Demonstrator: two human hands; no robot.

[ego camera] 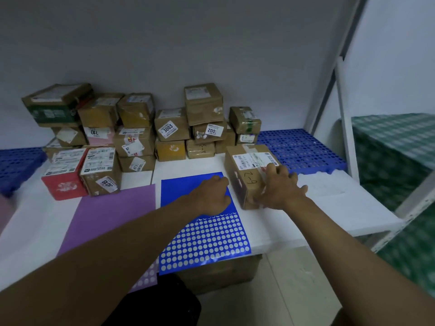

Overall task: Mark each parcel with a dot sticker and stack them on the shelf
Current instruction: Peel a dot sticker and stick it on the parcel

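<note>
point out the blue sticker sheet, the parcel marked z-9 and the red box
blue sticker sheet (204,238), head view, its dotted lower half
parcel marked z-9 (247,161), head view, its top face
red box (63,187), head view, its front face

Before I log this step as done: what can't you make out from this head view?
- Head view: whether a dot is on the parcel; the right hand covers its near corner.
- What the left hand's grip holds over the blue sticker sheet; curled fingers hide it.
- Parcel's label text: blurred.
- Purple sheet: partly behind the left arm.

One camera on the person's head, looking forward and down, close over the white shelf (329,208), stacked parcels (141,128) further back by the wall
</note>
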